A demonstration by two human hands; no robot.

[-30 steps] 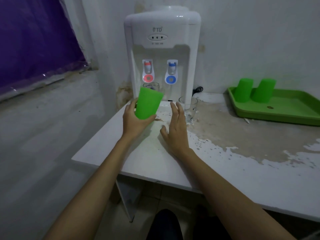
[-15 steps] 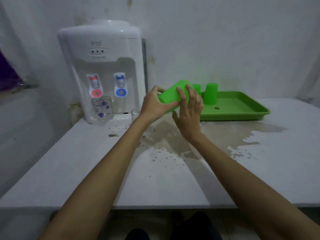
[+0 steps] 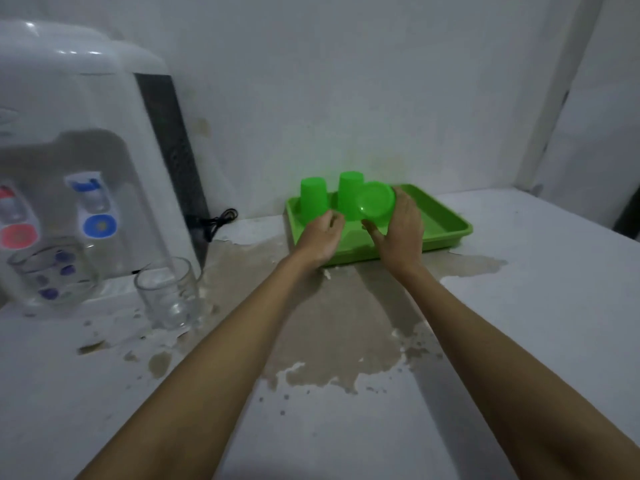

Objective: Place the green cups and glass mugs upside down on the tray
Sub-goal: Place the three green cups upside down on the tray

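The third green cup lay tilted over the tray, clasped in the right hand; the left hand hovered empty, loosely curled; next, seemingly, inverting it beside two upturned cups.

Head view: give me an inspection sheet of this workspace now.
Surface: white table, paint worn off in a brown patch.
Job's things: green tray with two inverted cups; third cup tipped, mouth toward camera; two glass mugs upright by the dispenser.
Clutter: nothing seen.
Grippers: right hand holds the third cup; left hand empty, fingers curled.
Cables: black cord behind dispenser.
Surroundings: stained white wall.
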